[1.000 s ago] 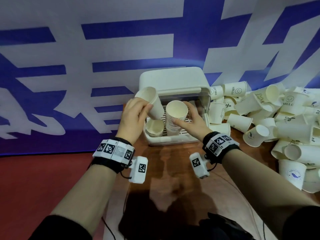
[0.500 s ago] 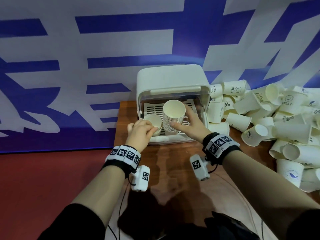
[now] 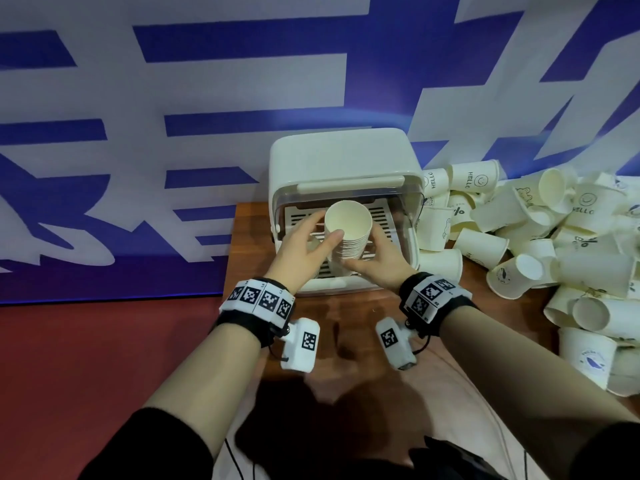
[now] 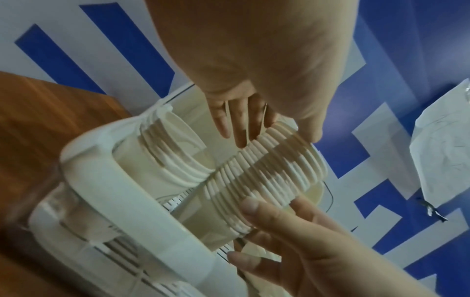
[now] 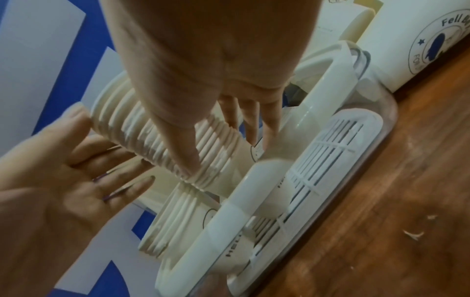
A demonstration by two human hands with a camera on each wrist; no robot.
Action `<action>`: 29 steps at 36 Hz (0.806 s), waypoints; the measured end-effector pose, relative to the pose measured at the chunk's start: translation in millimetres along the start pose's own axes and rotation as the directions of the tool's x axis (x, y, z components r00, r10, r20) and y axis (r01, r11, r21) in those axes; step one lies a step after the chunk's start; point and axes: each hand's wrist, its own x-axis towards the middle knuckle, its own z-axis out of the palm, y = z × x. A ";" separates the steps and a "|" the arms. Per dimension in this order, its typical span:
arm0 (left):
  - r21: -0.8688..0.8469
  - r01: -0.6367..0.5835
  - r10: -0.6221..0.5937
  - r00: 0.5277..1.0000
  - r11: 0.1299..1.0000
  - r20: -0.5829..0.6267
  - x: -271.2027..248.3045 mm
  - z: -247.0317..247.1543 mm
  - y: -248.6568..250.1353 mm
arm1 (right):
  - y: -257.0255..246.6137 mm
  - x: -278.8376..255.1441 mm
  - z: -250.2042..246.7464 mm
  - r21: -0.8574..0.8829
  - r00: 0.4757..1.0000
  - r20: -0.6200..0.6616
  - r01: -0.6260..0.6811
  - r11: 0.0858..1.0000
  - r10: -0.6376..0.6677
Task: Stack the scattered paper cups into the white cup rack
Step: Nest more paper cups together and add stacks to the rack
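The white plastic cup rack (image 3: 341,174) stands on the brown wooden table (image 3: 363,317). Inside it, the tall stack of nested paper cups (image 3: 348,233) is cradled by both hands: the left hand (image 3: 304,247), half a second ago at the shorter stack of cups (image 4: 178,152), now presses straight fingers against it, the right hand (image 3: 377,258) likewise.

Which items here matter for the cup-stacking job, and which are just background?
Job:
- white cup rack
- tall cup stack, standing in the rack
- shorter cup stack beside it
- loose cup pile to the right of the rack
- left hand and right hand, flanking the tall stack

Background:
- wooden table
- blue-and-white banner
- red floor
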 end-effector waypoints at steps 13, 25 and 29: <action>-0.056 0.033 -0.034 0.999 0.998 -0.017 28.9 -5.7 -20.6 | -13.6 33.6 4.9 -0.028 1.000 0.009 0.006 1.000 -0.006; -0.086 0.030 -0.043 0.987 0.996 -0.154 35.9 -7.0 -30.0 | -26.9 51.7 14.2 -0.074 0.999 0.038 -0.024 0.997 0.027; -0.144 -0.011 -0.012 0.987 0.989 -0.161 38.7 -6.3 -33.4 | -27.2 54.7 12.8 -0.084 1.000 -0.003 -0.023 0.996 0.023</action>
